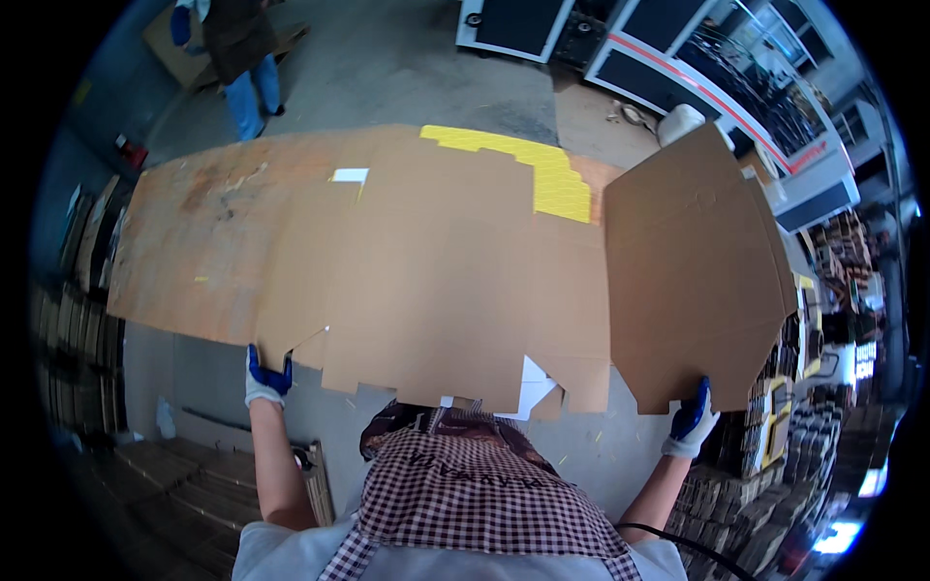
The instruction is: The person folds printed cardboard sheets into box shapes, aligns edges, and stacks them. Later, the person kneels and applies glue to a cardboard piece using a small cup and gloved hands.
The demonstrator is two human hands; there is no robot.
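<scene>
A large brown cardboard box blank (436, 261) with cut flaps and crease lines lies across the wooden worktable in front of me. Its right panel (693, 261) is folded up and tilted off the rest. My left hand (268, 378), in a blue and white glove, grips the near left edge of the blank. On the other side my right hand (691, 421), gloved alike, holds the lower edge of the raised panel, with the fingers partly hidden behind it. A yellow sheet (564, 189) and white patches (533, 387) show around the blank's cut edges.
The worktable's stained wooden top (189, 242) extends to the left. Past it stands another person (242, 58) in a dark apron. A white and dark machine (697, 87) with a red stripe is at the far right. Stacked cardboard (765, 494) stands to my right, more (184, 484) at lower left.
</scene>
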